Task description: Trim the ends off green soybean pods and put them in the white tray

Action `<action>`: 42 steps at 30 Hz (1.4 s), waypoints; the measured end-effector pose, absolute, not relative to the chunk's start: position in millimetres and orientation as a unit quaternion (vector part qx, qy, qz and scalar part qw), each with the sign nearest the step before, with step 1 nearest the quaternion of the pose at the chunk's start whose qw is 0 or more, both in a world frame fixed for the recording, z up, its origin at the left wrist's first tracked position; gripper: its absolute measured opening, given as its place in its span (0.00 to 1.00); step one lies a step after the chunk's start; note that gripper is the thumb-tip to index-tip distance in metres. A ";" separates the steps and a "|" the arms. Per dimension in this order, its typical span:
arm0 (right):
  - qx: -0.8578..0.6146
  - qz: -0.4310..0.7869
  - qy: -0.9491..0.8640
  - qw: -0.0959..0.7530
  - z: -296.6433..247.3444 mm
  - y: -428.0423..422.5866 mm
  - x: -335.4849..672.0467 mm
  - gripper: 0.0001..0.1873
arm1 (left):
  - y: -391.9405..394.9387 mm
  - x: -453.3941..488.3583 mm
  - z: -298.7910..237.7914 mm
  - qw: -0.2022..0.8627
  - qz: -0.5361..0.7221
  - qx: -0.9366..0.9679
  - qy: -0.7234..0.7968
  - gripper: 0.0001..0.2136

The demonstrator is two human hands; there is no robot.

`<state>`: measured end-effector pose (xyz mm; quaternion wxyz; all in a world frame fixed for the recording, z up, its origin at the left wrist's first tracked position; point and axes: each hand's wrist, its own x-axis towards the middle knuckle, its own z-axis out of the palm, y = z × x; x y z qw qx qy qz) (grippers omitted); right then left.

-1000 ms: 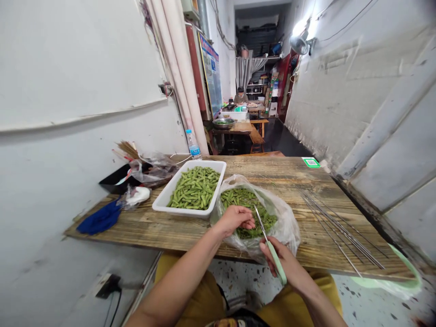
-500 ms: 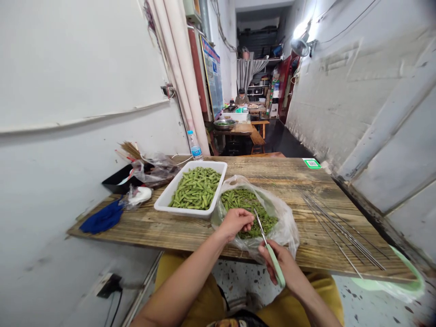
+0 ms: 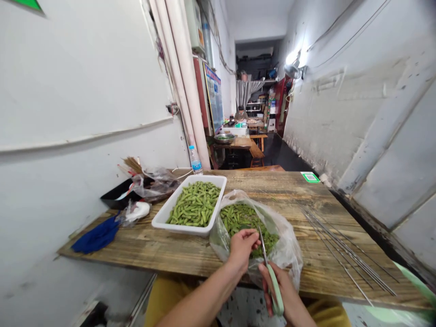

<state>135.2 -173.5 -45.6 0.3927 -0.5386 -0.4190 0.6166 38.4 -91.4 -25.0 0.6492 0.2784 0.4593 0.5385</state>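
Green-handled scissors (image 3: 274, 290) are gripped in my right hand (image 3: 284, 286), blades pointing up and away over the bag. My left hand (image 3: 243, 247) is closed in a pinch beside the blade tips. Whatever lies between its fingertips is too small to make out. Beneath both hands, a clear plastic bag (image 3: 288, 247) spreads open with green soybean pods (image 3: 238, 215) and small trimmings inside. To its left stands a white plastic tray (image 3: 160, 221) heaped with edamame pods (image 3: 195, 204).
Several metal skewers (image 3: 347, 247) lie on the wooden table (image 3: 279, 186) at the right. Along the left are a blue cloth (image 3: 97, 235), a black box (image 3: 119, 195) and a water bottle (image 3: 195, 161). A person (image 3: 241, 113) sits far back at another table.
The view has tilted up slightly, so the table sits lower. My left hand has turned more upright, still pinched near the scissor tips. The right hand keeps hold of the scissors.
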 end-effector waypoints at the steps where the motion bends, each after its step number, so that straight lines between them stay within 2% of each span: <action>1: -0.540 0.621 -0.413 0.390 -49.1 -172.7 134.5 0.27 | -91.1 38.8 -27.7 0.645 0.538 0.284 0.462 0.12; 10: -0.536 0.647 -0.388 0.380 -54.4 -172.0 131.4 0.31 | -89.5 37.7 -34.0 0.598 0.528 0.334 0.501 0.06; 15: -0.534 0.657 -0.363 0.390 -49.2 -172.3 132.5 0.29 | -90.0 36.9 -32.1 0.581 0.515 0.362 0.516 0.05; 20: -0.505 0.658 -0.368 0.420 -31.8 -181.4 144.0 0.25 | -89.5 24.2 -17.8 0.619 0.489 0.387 0.477 0.06; 23: -0.506 0.667 -0.364 0.408 -25.9 -186.8 154.8 0.25 | -85.9 13.0 -10.8 0.649 0.456 0.400 0.460 0.08; 30: -0.532 0.598 -0.472 0.370 -28.1 -193.1 168.3 0.30 | -85.6 0.9 -6.1 0.648 0.339 0.508 0.455 0.09; 37: -0.532 0.505 -0.571 0.370 -14.5 -190.9 173.7 0.24 | -91.0 4.3 2.0 0.640 0.293 0.542 0.458 0.11; 42: -0.549 0.470 -0.596 0.350 -22.1 -186.7 178.8 0.26 | -91.9 3.6 4.6 0.654 0.259 0.550 0.451 0.10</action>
